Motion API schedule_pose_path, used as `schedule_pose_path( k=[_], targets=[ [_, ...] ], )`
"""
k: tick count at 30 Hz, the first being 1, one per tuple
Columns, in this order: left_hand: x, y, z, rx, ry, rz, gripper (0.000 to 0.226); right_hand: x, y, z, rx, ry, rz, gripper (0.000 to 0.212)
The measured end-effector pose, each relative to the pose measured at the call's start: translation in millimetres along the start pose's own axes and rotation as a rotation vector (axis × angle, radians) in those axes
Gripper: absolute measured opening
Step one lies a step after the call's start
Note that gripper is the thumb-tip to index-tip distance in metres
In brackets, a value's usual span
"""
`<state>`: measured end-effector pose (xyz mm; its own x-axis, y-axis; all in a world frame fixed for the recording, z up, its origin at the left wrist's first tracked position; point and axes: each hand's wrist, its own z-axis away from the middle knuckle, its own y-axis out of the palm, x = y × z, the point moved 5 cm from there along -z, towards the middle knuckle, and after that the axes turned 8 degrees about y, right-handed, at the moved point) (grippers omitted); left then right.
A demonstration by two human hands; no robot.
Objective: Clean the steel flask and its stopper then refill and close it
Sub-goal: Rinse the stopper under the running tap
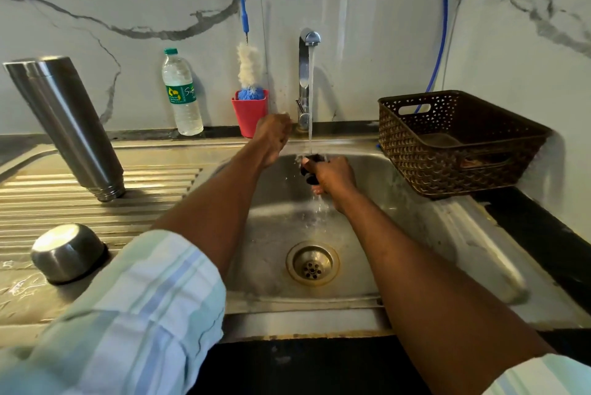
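Rolled sleeves framed the sink. At frame centre, right hand fingers clenched the black stopper under tap water; wet, it might slip. Left hand looked loosely curled, grasping nothing. Inverted steel flask at left could topple.

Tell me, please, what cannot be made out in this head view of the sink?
- Stopper: mostly hidden by the right hand and running water.
- Left hand: its fingertips by the tap are turned away.
- Flask: mouth faces down on the drainboard, interior unseen.
- Basket: contents indistinct.
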<state>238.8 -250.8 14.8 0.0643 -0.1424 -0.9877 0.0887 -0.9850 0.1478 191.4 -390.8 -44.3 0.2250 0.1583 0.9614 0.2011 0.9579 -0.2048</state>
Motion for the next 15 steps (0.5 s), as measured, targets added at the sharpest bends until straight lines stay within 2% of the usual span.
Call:
schedule_pose_path(
  k=[5, 9, 15],
  targets=[
    [-12.1, 28.0, -9.7, 0.125, 0.027, -0.044, 0.045, -1.7, -2.9, -2.0, -0.006, 0.003, -0.014, 0.022],
    [-10.2, 28.6, -13.2, 0.18, 0.033, -0.113, 0.056, -0.6, 0.1, -4.0, -0.021, 0.005, 0.028, 0.032],
    [-10.7, 30.6, -6.5, 0.252, 0.026, -0.189, 0.053, 1.5, -1.1, -1.9, -0.028, -0.005, 0.078, 0.042]
  ],
)
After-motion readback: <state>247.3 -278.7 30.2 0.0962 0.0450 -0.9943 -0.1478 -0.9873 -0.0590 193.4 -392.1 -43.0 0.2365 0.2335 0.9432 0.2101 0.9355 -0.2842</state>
